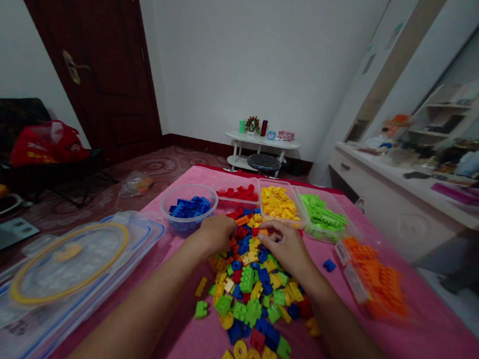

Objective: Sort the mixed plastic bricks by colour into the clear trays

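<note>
Mid-desk, on pink cloth (181,339): a loose pile of small plastic building bricks (247,281) in five mixed colours.
Left hand (219,233): fingers curled at the pile's far left; I cannot tell whether they grip anything.
Right hand (285,243): bent over the pile's far right, thumb and fingers near bricks; grip unclear.
Round clear plastic tub (174,222): blue bricks (191,206).
Rectangular clear trays rightward: red (238,193), yellow (279,203), then green bricks (323,213).
Nearer right tray (356,283): orange bricks (382,281).
Just outside it: one blue brick (329,265).
</note>
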{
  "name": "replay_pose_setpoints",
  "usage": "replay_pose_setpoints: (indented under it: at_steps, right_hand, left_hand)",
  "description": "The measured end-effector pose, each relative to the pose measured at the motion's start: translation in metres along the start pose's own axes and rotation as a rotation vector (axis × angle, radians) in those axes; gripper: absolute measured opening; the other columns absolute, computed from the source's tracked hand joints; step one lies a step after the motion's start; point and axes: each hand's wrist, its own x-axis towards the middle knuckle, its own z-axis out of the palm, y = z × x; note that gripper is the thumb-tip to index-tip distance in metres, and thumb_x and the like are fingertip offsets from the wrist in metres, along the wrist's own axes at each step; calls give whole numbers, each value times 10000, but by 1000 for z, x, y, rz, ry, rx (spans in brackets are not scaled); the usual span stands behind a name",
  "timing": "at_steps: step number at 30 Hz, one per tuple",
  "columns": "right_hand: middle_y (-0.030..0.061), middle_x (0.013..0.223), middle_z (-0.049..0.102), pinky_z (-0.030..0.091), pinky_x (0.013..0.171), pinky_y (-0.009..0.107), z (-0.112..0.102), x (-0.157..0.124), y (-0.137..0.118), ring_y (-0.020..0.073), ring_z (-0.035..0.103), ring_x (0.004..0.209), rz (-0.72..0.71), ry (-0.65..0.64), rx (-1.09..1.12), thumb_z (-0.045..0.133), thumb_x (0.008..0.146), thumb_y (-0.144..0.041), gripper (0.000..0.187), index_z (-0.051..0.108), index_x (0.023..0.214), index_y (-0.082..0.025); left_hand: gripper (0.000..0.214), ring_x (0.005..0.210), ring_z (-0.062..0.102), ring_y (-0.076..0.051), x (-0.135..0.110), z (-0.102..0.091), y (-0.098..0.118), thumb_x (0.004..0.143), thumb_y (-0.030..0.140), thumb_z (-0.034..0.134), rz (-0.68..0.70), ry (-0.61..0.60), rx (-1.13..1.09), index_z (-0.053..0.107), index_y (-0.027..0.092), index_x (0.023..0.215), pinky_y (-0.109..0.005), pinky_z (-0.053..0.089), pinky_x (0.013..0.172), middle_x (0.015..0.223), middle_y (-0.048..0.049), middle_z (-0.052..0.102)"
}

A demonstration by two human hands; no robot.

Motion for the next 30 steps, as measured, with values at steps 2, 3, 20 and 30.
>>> replay_pose_setpoints:
  at_steps: [2, 3, 20, 30]
  right_hand:
    - [-34, 604, 522, 334, 487, 219, 1, -2, -1, 105, 456, 521, -3, -41, 37, 581, 756, -295, 257, 643, 966, -161]
    - [-22, 663, 555, 353, 497, 217, 1, -3, -2, 102, 475, 540, -1, -62, 65, 586, 751, -280, 282, 637, 1003, -164]
    - [-99, 510, 490, 400, 394, 199, -61, -18, -34, 99, 505, 384, 193, -85, 319, 584, 730, -395, 344, 504, 1000, -198]
    - [72, 802, 689, 450, 566, 323, -202, -54, 23, 220, 634, 635, 329, 152, -838, 568, 725, -446, 362, 677, 989, -224]
  left_hand:
    - [269, 764, 628, -235, 2, 2, 1, 644, 165, 618, -1, 36, -63, 725, 199, 889, -289, 444, 632, 839, -89, 696]
    - [264, 746, 625, -217, 4, 2, 1, 656, 178, 610, 10, 69, -123, 721, 191, 895, -277, 441, 627, 833, -80, 696]
    - [465, 827, 647, -148, 10, 7, 33, 750, 186, 623, 275, 130, -1145, 481, 135, 1190, -292, 503, 757, 883, -55, 684]
    - [301, 764, 635, -160, 20, 12, 2, 775, 269, 573, 172, 253, -635, 651, 151, 1041, -247, 464, 669, 868, -50, 704]
